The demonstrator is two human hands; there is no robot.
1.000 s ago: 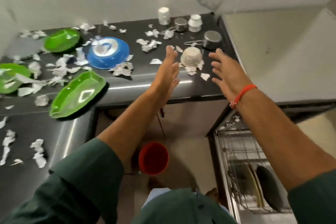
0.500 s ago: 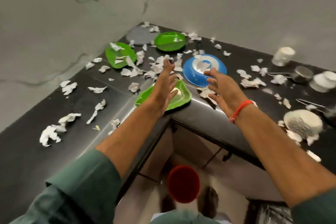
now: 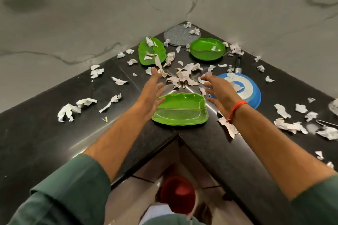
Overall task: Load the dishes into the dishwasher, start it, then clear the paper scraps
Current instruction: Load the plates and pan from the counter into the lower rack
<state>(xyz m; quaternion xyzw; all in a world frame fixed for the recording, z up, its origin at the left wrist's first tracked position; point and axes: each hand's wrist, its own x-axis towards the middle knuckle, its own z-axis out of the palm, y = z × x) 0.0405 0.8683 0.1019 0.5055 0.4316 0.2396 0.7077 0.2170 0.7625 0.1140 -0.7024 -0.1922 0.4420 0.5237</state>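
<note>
Red bin (image 3: 178,195) on floor below counter (image 3: 36,133) corner. Near green plate (image 3: 180,109) sits at the corner edge; left hand (image 3: 151,93) and right hand (image 3: 220,91) flank it, fingers spread, holding nothing. Blue plate (image 3: 255,95) just right of it. Paper scraps (image 3: 184,76) piled just beyond; two green plates (image 3: 151,51) (image 3: 207,48) and a grey disc (image 3: 180,35) farther back.
</note>
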